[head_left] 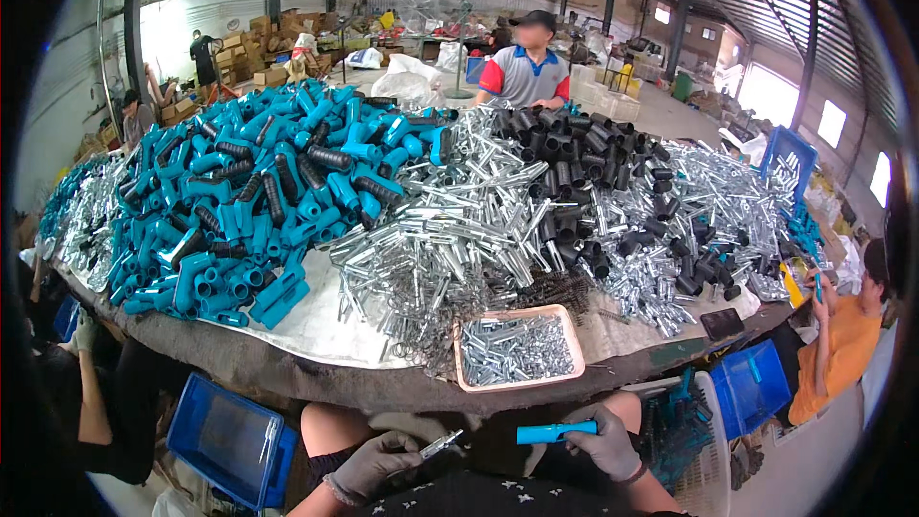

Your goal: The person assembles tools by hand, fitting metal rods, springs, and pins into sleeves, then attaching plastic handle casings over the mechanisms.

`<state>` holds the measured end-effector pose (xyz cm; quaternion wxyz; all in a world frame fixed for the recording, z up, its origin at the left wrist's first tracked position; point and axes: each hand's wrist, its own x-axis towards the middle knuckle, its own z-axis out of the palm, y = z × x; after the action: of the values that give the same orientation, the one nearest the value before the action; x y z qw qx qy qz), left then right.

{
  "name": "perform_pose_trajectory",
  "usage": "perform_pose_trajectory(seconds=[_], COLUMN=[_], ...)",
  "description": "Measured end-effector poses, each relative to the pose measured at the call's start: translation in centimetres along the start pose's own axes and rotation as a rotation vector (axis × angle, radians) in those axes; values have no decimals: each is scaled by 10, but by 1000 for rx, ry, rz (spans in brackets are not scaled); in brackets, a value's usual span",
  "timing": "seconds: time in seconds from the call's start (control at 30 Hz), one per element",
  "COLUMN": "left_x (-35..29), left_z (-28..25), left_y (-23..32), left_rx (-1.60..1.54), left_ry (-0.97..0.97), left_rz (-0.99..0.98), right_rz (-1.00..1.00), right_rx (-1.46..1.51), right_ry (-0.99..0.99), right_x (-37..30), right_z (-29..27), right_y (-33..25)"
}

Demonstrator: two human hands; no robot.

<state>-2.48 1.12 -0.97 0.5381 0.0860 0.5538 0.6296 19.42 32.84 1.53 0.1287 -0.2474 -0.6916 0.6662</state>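
My left hand [381, 467], in a grey glove, is closed on a small shiny metal fitting [442, 443] that points up and to the right. Opposite it, my gloved right hand [610, 444] grips a teal plastic tube-shaped handle [546, 434], its free end toward the left. The two parts are apart, both held over my lap. In front of them, at the table's near edge, a pale shallow tray [522, 382] contains many small metal pieces.
Heaps of teal handles [206, 230], metal rods [479, 220] and black sleeves [593, 148] cover the table. Blue bins [278, 474] [751, 388] stand low on both sides. A white crate [713, 460] is by my right arm. Co-workers [526, 77] [847, 345] sit or stand around.
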Motion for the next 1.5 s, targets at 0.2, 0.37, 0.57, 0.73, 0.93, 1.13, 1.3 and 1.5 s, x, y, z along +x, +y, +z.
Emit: perform_pose_trajectory(seconds=[0.2,0.37,0.57,0.73,0.93,1.13,1.3,1.5], left_x=[19,32,34,22,12,-3,-15,-28], left_z=[14,22,30,37,35,34,34,40], left_y=[0,-5,-3,3,-13,-14,-19,-31], left_rx=[127,256,232,195,172,224,119,153], left_ry=[-19,-32,-50,-50,11,53,67,50], left_rz=[39,78,57,57,59,115,79,81], right_rz=[-18,-61,11,-3,-6,-44,-46,-34], right_rx=[-15,-46,51,52,63,43,18,-9], right_ry=[-75,-93,-43,-20,-57,-87,-87,-75], right_x=[21,21,10,6,1,4,-2,-22], right_z=[-14,-13,-18,-21,-12,-4,-1,-3], right_y=[15,17,23,24,22,20,23,26])
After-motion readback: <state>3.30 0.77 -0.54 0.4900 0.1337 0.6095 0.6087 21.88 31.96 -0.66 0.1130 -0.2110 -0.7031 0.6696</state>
